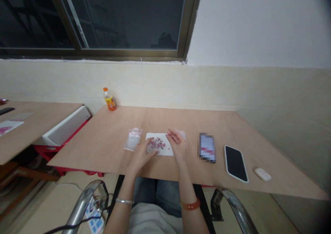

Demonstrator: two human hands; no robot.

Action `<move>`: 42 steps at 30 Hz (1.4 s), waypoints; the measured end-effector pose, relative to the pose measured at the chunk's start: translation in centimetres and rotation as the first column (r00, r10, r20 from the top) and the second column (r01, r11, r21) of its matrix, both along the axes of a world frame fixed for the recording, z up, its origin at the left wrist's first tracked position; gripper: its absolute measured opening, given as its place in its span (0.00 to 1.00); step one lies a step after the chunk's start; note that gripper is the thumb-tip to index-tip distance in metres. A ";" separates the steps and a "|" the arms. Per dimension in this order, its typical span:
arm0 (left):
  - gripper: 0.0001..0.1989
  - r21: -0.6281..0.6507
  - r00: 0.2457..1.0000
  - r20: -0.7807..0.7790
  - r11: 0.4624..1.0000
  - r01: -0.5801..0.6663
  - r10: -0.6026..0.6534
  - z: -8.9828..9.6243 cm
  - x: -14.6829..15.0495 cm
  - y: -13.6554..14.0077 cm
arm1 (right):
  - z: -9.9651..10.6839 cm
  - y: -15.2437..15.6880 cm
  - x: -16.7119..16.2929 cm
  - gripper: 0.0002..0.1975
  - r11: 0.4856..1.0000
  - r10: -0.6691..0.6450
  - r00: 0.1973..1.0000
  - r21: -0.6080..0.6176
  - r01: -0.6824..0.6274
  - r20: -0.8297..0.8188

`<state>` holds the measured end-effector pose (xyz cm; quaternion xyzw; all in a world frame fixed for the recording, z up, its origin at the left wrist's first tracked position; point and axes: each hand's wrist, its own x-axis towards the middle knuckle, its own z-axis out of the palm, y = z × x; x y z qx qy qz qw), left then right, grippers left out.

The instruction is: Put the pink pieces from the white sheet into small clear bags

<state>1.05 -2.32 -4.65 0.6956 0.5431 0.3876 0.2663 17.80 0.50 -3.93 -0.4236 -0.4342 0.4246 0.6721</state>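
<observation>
My left hand (141, 154) curves its thumb and forefinger around a clear round container (152, 145) at the left part of a white paper sheet (165, 152). Small pink and dark red pieces (160, 143) are scattered on the sheet beside it; some may be seen through the clear plastic. Over the sheet's right edge is my right hand (178, 142), its fingers stretched out and nothing visible in them. A clear zip bag (133, 138) lies to the left of the sheet. Another zip bag (183, 134) is partly hidden behind my right hand.
To the right lie a phone with a blurred screen (207, 148), a dark tablet-like device (236, 163) and a small white case (262, 174). An orange drink bottle (110, 100) stands at the back left by the wall. Another table (33, 123) is at the left.
</observation>
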 end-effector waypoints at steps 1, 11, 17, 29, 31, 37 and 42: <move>0.27 0.003 1.000 -0.011 1.000 0.006 -0.006 0.1 0.1 -0.1 | 0.4 -0.3 -0.2 0.17 1.000 0.018 1.000 0.005 -0.018 0.012; 0.24 -0.010 0.999 -0.008 0.999 0.053 -0.053 0.7 0.6 -0.2 | 0.9 -1.1 -1.8 0.11 0.995 0.048 0.955 0.068 -0.071 0.292; 0.26 0.010 0.998 -0.066 1.000 0.008 -0.007 0.2 0.4 -0.1 | -1.6 0.0 0.8 0.13 0.999 -0.047 0.892 0.006 0.050 0.449; 0.24 0.036 1.000 0.025 0.999 0.015 -0.016 0.2 0.1 0.3 | -9.1 1.8 3.3 0.21 0.984 0.029 0.823 -0.161 0.076 0.567; 0.23 0.037 0.999 0.046 0.999 0.017 -0.019 0.3 0.2 0.2 | -9.3 1.9 3.1 0.20 0.984 0.039 0.825 -0.165 0.067 0.565; 0.24 0.014 0.995 0.098 1.000 0.018 -0.019 0.3 0.1 0.2 | -9.5 2.0 2.3 0.20 0.986 0.048 0.830 -0.158 0.049 0.556; 0.25 -0.054 0.982 0.185 0.998 0.044 -0.034 0.7 0.0 0.2 | -9.3 2.1 1.9 0.19 0.990 0.051 0.828 -0.139 0.033 0.559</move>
